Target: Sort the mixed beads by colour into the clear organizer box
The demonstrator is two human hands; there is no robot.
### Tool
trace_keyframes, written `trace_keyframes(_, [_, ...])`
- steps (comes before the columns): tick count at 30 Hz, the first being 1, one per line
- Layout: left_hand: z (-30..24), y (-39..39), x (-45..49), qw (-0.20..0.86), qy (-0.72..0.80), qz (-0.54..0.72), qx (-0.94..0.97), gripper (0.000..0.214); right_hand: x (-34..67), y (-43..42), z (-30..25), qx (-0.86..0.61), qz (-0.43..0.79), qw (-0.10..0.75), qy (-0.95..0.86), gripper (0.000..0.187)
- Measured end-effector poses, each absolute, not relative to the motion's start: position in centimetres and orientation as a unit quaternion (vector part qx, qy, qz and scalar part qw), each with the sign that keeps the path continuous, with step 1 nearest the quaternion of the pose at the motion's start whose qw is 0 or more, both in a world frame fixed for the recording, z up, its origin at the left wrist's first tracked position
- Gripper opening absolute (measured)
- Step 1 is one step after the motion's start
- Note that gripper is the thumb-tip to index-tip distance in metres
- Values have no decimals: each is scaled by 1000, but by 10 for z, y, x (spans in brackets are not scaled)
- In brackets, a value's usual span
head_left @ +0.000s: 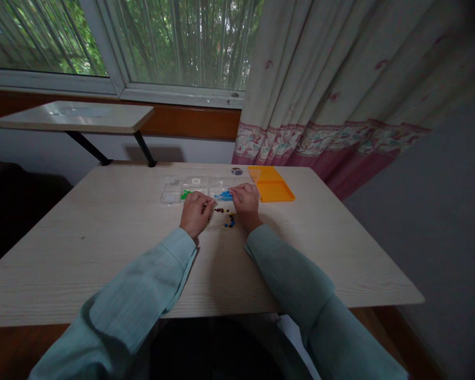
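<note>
My left hand [197,214] is closed in a pinch at the near edge of a clear compartment box [171,198]. Whatever its fingertips hold is too small to make out. My right hand [246,205] also pinches, its fingertips over the blue beads [223,196] in one compartment; what it grips is hidden. Green beads [186,194] lie in another compartment, beside my left hand. Between the hands, small dark brown beads [221,210] rest on the table. Just nearer, a short curved row of blue, yellow and dark beads [230,221] lies by my right wrist.
An open orange plastic case [276,191] lies right of the box on the pale wooden table [134,264]. Behind it is a round dark mark [236,171]. A small raised shelf [79,117] stands at the back left. A curtain [320,95] hangs behind the right side.
</note>
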State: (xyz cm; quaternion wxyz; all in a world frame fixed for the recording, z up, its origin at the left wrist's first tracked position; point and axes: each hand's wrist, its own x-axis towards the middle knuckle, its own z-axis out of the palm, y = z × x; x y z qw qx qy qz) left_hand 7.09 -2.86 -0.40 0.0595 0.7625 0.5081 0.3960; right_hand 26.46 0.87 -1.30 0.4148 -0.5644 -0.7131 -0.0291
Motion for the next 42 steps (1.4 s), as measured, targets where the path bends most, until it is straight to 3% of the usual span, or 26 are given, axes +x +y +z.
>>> trace_keyframes(8, [2,-39,74,33,432,294,852,23,264,13,-21,-565,-26,414,-713,28])
trace_keyframes(13, [4,-46,82,55,367,241,897,39,264,16,-23,-561,-22,420,-713,29])
trace_keyframes(29, [3,-43,91,-11,393,233,889,15,265,15,-23,-539,-24,447,-714,27])
trace_keyframes(42, [12,-33,56,-22,457,245,855,21,267,14,-22,-530,-15,459,-713,30])
